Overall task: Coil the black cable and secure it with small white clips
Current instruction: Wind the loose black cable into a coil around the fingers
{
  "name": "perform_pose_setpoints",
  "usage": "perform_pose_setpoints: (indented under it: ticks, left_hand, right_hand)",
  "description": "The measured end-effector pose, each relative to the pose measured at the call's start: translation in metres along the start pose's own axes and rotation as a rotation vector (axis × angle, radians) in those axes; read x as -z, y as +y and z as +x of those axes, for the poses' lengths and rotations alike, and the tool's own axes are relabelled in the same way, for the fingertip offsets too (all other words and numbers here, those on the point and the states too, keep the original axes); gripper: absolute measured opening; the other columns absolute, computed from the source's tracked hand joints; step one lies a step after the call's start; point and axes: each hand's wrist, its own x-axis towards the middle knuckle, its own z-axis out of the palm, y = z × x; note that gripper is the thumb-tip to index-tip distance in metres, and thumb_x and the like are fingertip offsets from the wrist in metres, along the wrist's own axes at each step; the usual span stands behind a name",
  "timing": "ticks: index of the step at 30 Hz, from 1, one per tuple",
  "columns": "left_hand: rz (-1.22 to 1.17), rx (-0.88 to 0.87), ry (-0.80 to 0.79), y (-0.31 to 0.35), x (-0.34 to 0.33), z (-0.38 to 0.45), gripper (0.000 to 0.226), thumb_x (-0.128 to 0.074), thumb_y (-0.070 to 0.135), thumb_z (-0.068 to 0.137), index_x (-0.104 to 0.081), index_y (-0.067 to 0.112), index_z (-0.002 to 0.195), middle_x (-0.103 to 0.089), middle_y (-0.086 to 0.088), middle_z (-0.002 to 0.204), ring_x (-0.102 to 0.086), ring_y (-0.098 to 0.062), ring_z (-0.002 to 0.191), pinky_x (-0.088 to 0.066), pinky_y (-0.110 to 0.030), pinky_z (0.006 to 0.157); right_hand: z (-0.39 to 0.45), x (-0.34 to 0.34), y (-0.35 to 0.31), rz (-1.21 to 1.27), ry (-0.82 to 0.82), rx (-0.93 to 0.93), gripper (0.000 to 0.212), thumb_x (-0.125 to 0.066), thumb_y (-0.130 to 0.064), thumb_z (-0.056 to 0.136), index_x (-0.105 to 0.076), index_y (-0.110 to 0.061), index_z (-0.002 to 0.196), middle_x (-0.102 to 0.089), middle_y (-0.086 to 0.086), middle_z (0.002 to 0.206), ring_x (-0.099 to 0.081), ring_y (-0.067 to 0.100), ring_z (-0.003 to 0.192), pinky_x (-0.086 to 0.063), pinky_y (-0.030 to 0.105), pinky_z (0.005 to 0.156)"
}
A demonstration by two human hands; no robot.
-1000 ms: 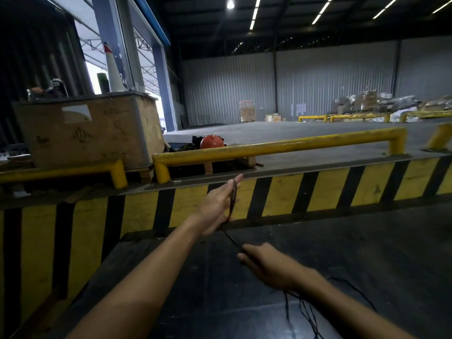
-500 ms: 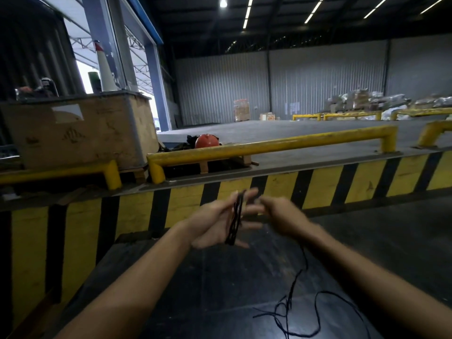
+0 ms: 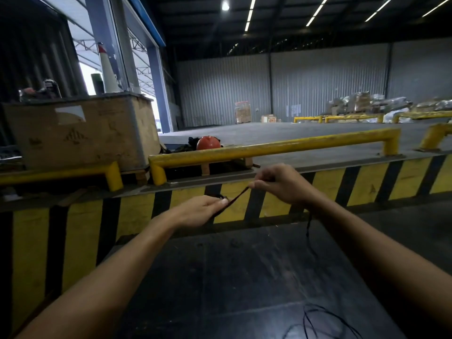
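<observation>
black cable (image 3: 235, 198) stretched taut between my two hands, above the dark floor (image 3: 244, 277) | left hand (image 3: 199, 211) pinched on its gathered loops | right hand (image 3: 281, 183) pinched on the strand, higher and farther | loose tail (image 3: 308, 231) drops from right hand to a tangle (image 3: 315, 321) near me

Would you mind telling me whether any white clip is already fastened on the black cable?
No, the black cable stretched between the left hand and right hand shows no white clip.
</observation>
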Motion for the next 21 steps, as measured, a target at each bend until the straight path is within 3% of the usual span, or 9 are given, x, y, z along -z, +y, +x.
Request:
perform_pose_setpoints:
  ticks: [2, 4, 6, 9, 11, 14, 17, 19, 21]
  left_hand:
    - [-0.152, 0.0, -0.194, 0.014, 0.006, -0.007, 0.027, -0.032, 0.055, 0.094, -0.054, 0.058, 0.109, -0.056, 0.013, 0.124, -0.054, -0.012, 0.113, -0.041, -0.027, 0.08]
    - [-0.553, -0.026, -0.395, 0.019, 0.014, -0.013, 0.033, -0.037, 0.057, 0.09, -0.054, 0.056, 0.119, -0.061, 0.014, 0.126, -0.058, -0.018, 0.118, -0.05, -0.04, 0.087]
    - [-0.953, -0.128, -0.497, 0.025, 0.021, -0.015, 0.042, -0.039, 0.053, 0.09, -0.05, 0.048, 0.13, -0.061, 0.005, 0.132, -0.055, -0.028, 0.123, -0.05, -0.053, 0.09]
    - [-1.312, -0.353, -0.459, 0.044, 0.026, -0.012, 0.048, -0.031, 0.047, 0.096, -0.039, 0.035, 0.142, -0.057, -0.009, 0.136, -0.055, -0.034, 0.122, -0.048, -0.062, 0.091]
    - [-1.396, -0.41, -0.236, 0.056, 0.029, -0.006, 0.044, -0.028, 0.047, 0.098, -0.048, 0.035, 0.135, -0.053, -0.009, 0.139, -0.056, -0.032, 0.121, -0.042, -0.066, 0.095]
    - [-1.233, -0.379, 0.192, 0.053, 0.03, 0.002, 0.037, -0.027, 0.047, 0.098, -0.052, 0.043, 0.125, -0.036, -0.003, 0.152, -0.038, -0.029, 0.135, -0.026, -0.067, 0.103]
    - [-0.754, -0.277, 0.405, 0.025, 0.022, 0.006, 0.036, -0.027, 0.044, 0.099, -0.046, 0.042, 0.129, -0.044, 0.009, 0.142, -0.03, -0.024, 0.14, -0.024, -0.05, 0.11]
    - [-0.348, -0.134, 0.397, 0.001, 0.014, 0.005, 0.037, -0.029, 0.045, 0.099, -0.048, 0.039, 0.13, -0.051, 0.006, 0.135, -0.038, -0.023, 0.134, -0.031, -0.041, 0.105]
    - [-0.08, 0.013, 0.242, -0.013, 0.005, 0.002, 0.036, -0.031, 0.047, 0.098, -0.055, 0.037, 0.122, -0.057, 0.003, 0.121, -0.053, -0.018, 0.114, -0.041, -0.034, 0.089]
  right_hand:
    - [0.011, 0.01, -0.003, -0.06, 0.06, 0.027, 0.013, -0.065, -0.028, 0.085, -0.065, -0.015, 0.085, -0.06, -0.004, 0.074, -0.057, 0.001, 0.065, -0.043, 0.017, 0.058]
    - [0.02, 0.017, -0.003, 0.0, 0.155, 0.035, 0.016, -0.064, -0.029, 0.085, -0.063, -0.014, 0.083, -0.058, -0.006, 0.069, -0.054, -0.002, 0.058, -0.041, 0.015, 0.053]
    - [0.021, 0.012, -0.003, 0.121, 0.226, 0.034, 0.02, -0.056, -0.03, 0.09, -0.063, -0.011, 0.088, -0.058, -0.001, 0.072, -0.053, 0.001, 0.06, -0.042, 0.017, 0.055]
    - [0.01, -0.034, -0.003, 0.272, 0.108, -0.074, 0.027, -0.04, -0.03, 0.099, -0.063, -0.018, 0.103, -0.066, 0.002, 0.098, -0.061, 0.008, 0.085, -0.049, 0.027, 0.072]
    - [-0.004, -0.071, -0.005, 0.264, -0.033, -0.14, 0.026, -0.036, -0.035, 0.099, -0.061, -0.03, 0.093, -0.063, -0.006, 0.092, -0.059, 0.004, 0.082, -0.046, 0.025, 0.069]
    - [-0.019, -0.1, -0.001, 0.115, -0.292, -0.142, 0.033, -0.036, -0.04, 0.099, -0.057, -0.023, 0.081, -0.058, -0.008, 0.075, -0.055, 0.005, 0.067, -0.04, 0.022, 0.059]
    - [-0.021, -0.081, 0.0, 0.016, -0.39, -0.098, 0.029, -0.039, -0.038, 0.099, -0.056, -0.028, 0.077, -0.057, -0.008, 0.073, -0.054, 0.008, 0.065, -0.042, 0.023, 0.06]
    - [-0.015, -0.053, -0.004, -0.021, -0.358, -0.064, 0.023, -0.046, -0.036, 0.096, -0.055, -0.033, 0.076, -0.057, -0.007, 0.075, -0.056, 0.008, 0.067, -0.045, 0.025, 0.062]
    - [-0.007, -0.028, -0.007, -0.073, -0.271, -0.038, 0.017, -0.053, -0.032, 0.093, -0.057, -0.034, 0.076, -0.059, -0.006, 0.077, -0.057, 0.005, 0.068, -0.044, 0.022, 0.061]
